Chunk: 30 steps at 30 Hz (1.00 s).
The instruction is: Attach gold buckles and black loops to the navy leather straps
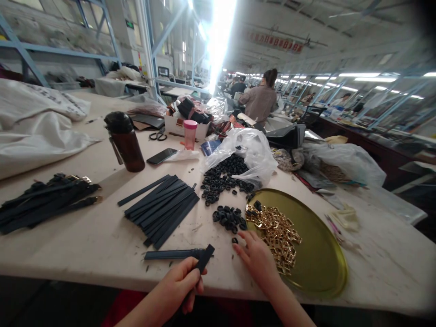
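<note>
Left hand [179, 286] clamped on dark navy strap strip [204, 259], strip end poking up past fingers, close to table's [85, 254] front edge. Second flat navy strip [170, 255] lying just beside. Right hand [259, 263] apart from left, open, fingers spread, at left rim of round brass tray [320, 263], just beside heap of small black rings [228, 219]. Gold metal buckles [275, 236] piled on tray. Bundle of long navy strips [160, 211] behind hands; larger pile of black rings [221, 179] against translucent plastic bag [245, 150]. Person in grey top [259, 100] standing farther off, beyond table's far end.
</note>
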Each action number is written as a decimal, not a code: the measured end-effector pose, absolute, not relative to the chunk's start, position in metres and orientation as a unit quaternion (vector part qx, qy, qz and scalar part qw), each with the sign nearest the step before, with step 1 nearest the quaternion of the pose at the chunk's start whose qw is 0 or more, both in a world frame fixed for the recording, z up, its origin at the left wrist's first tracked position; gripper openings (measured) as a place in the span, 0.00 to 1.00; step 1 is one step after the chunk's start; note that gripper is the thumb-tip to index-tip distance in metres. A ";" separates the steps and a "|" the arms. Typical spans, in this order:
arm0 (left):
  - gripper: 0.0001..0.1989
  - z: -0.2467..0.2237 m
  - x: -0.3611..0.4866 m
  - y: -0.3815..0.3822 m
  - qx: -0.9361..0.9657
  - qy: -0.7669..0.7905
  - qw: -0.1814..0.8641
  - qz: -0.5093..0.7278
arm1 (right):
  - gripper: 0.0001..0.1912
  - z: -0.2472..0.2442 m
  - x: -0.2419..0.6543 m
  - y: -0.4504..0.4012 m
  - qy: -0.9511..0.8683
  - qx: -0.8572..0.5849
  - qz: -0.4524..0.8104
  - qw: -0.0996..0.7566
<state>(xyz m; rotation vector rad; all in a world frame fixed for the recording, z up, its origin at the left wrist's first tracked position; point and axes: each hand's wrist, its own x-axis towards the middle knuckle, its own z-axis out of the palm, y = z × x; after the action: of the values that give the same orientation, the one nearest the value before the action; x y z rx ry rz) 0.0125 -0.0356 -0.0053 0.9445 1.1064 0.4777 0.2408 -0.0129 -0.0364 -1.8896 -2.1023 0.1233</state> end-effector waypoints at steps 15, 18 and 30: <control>0.14 -0.003 0.013 -0.042 0.444 0.497 0.712 0.221 | 0.08 -0.040 0.291 0.034 -0.697 -0.708 -0.113 -0.008; 0.13 -0.005 0.013 -0.041 0.451 0.490 0.712 0.221 | 0.08 -0.040 0.295 0.031 -0.706 -0.702 -0.099 -0.005; 0.15 0.006 0.021 -0.038 0.471 0.469 0.698 0.266 | 0.08 -0.004 0.240 -0.004 -0.610 -0.640 0.313 0.348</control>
<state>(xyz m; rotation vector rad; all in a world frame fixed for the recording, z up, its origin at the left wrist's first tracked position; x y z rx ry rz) 0.0207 -0.0380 0.0060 1.0496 1.0452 0.5933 0.2398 -0.0044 -0.0037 -1.6594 -1.5815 0.8107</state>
